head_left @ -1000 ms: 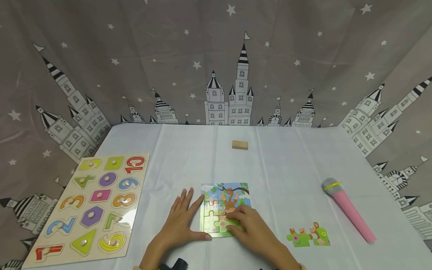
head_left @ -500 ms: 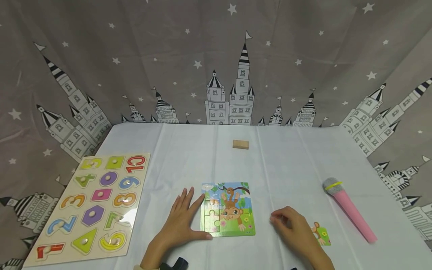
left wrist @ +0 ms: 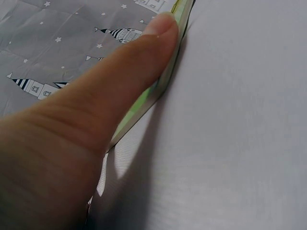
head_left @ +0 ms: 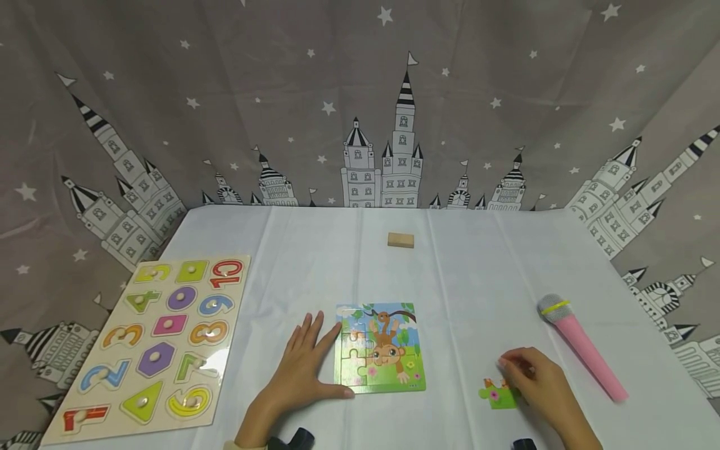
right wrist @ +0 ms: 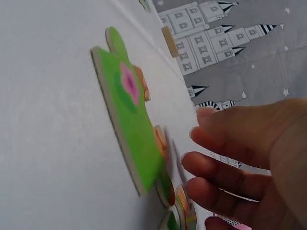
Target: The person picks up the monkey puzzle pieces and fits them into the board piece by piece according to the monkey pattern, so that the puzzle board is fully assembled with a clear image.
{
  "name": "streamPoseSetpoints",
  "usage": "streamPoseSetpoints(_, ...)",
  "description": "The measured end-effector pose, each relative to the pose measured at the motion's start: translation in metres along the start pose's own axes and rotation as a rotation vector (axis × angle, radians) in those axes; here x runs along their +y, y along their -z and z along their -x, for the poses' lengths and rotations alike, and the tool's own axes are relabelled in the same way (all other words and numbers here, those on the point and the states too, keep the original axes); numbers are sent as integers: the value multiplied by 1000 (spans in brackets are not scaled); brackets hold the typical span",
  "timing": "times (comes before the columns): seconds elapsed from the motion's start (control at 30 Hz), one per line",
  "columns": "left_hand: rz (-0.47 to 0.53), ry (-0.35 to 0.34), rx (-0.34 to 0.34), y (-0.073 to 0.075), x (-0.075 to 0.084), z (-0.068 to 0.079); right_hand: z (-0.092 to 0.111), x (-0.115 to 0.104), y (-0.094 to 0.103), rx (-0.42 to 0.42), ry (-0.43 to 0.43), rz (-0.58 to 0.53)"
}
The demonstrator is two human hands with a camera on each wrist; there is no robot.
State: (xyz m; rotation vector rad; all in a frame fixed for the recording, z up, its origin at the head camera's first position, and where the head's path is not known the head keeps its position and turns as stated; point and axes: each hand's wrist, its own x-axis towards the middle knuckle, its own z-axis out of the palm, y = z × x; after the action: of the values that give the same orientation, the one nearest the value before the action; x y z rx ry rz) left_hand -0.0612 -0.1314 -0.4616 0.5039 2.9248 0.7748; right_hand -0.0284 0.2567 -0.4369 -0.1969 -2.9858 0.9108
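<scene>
A square monkey jigsaw puzzle [head_left: 388, 375] lies flat on the table. My left hand [head_left: 300, 369] rests at its left side with fingers spread, the thumb along the lower left corner. In the left wrist view, that thumb [left wrist: 129, 67] touches the puzzle's edge. My right hand [head_left: 537, 381] is over the loose pieces at the right, its fingers loosely bent. A green jigsaw piece with a pink flower [head_left: 497, 397] lies beside it. The right wrist view shows nothing between the fingers, and a second jigsaw piece [right wrist: 182, 211] just below them, hidden in the head view.
At the left is a wooden number and shape board [head_left: 163, 325] with knobbed pieces. A pink toy microphone [head_left: 587, 353] lies right of my right hand. Toward the back sits a small wooden block [head_left: 400, 240]. A grey castle-print curtain [head_left: 292, 75] hangs behind the white-covered table.
My right hand has left the puzzle's lower right part and moved right to the loose pieces, now covering the rightmost one. My left hand has stayed in place.
</scene>
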Motion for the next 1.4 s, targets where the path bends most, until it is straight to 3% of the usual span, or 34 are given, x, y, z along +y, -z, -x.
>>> streamPoseSetpoints(0.23,4,8,-3,-1,-1,0,1,5,2,-36,16,33)
streamPoseSetpoints(0.47,6,15,-24,1,0,1,9,11,2,20,194,48)
streamPoseSetpoints(0.57,5,17,-27,2,0,1,11,12,6,-39,225,55)
streamPoseSetpoints(0.73,4,18,-27,2,1,1,13,12,13,-203,224,47)
streamPoseSetpoints(0.83,9,20,-25,1,1,1,14,11,14,-248,239,71)
streamPoseSetpoints(1.17,-6,9,7,-2,0,0,15,5,14,-233,201,121)
streamPoseSetpoints(1.4,-2,4,19,-2,0,-1,15,2,15,-266,124,126)
